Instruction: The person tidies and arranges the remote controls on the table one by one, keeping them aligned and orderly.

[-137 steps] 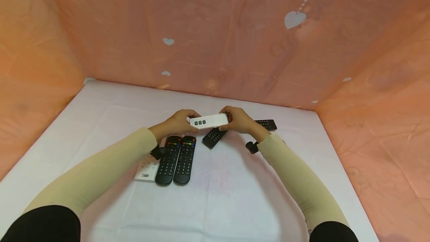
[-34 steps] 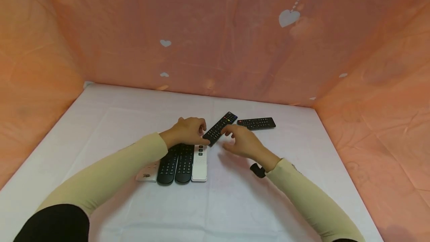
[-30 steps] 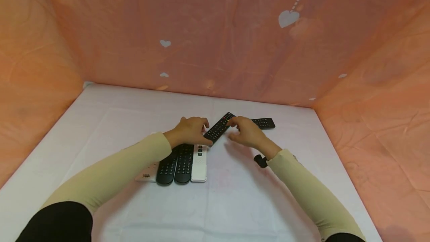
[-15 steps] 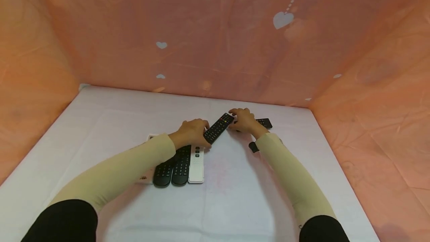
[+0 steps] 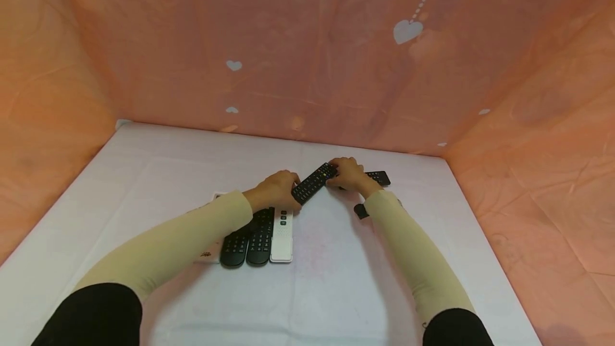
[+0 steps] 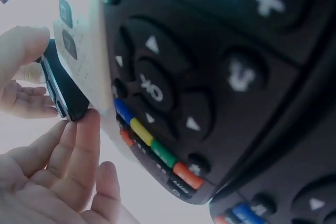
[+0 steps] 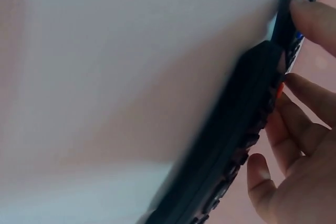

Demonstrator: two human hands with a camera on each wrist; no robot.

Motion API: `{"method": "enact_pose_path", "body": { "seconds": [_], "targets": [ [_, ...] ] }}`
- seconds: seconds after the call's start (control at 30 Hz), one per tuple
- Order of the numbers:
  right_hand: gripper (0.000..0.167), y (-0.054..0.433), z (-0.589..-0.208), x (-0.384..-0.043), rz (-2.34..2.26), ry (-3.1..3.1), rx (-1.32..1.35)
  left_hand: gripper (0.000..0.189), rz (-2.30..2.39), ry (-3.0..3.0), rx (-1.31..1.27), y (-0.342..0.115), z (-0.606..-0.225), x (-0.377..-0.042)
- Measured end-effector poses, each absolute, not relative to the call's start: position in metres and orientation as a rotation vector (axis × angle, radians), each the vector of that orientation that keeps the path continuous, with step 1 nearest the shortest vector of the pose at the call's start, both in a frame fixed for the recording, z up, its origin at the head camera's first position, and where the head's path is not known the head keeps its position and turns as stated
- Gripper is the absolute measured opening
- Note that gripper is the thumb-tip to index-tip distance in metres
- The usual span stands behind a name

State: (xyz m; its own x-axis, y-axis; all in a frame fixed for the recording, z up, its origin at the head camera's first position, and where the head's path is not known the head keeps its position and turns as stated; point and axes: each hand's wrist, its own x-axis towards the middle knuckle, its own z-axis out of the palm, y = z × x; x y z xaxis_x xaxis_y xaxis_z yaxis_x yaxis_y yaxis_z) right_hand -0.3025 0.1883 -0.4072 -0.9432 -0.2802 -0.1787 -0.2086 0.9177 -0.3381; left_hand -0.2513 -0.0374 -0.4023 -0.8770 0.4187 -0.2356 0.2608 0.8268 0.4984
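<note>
A slim black remote control point(image 5: 313, 185) lies slanted between my two hands in the head view. My left hand point(image 5: 275, 191) grips its near left end, thumb and fingers on opposite sides. At the far right end, my right hand point(image 5: 349, 174) pinches it by the edges. Under and beside my right hand is another black remote point(image 5: 379, 177), partly covered by the hand. The left wrist view shows the held remote point(image 6: 65, 85) edge-on with fingers at both ends. Up close in the right wrist view, the second remote point(image 7: 226, 135) runs past my fingers.
Below my left forearm several remotes lie side by side: a white one point(image 5: 209, 252), two black ones point(image 5: 234, 250) with rounded ends, and a narrow white one point(image 5: 282, 239). The sleeve hides their upper parts. An orange cloth point(image 5: 307, 52) stands behind the white table point(image 5: 336, 282).
The narrow white remote, earlier held by both hands, now lies at the right of the row. My right hand has moved up and right and closed on the slanted black remote's far end.
</note>
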Motion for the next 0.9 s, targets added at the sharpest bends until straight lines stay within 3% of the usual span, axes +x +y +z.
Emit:
{"method": "enact_pose_path", "body": {
  "seconds": [0.57,0.9],
  "targets": [
    [0.056,0.19,-0.383,-0.299,-0.884,2.763,-0.59,0.074,0.924,2.656,0.676,-0.051,-0.39,-0.232],
    [0.056,0.181,-0.375,-0.293,-0.881,2.707,-0.635,0.082,1.116,2.513,0.536,-0.058,-0.398,-0.205]
  ]
}}
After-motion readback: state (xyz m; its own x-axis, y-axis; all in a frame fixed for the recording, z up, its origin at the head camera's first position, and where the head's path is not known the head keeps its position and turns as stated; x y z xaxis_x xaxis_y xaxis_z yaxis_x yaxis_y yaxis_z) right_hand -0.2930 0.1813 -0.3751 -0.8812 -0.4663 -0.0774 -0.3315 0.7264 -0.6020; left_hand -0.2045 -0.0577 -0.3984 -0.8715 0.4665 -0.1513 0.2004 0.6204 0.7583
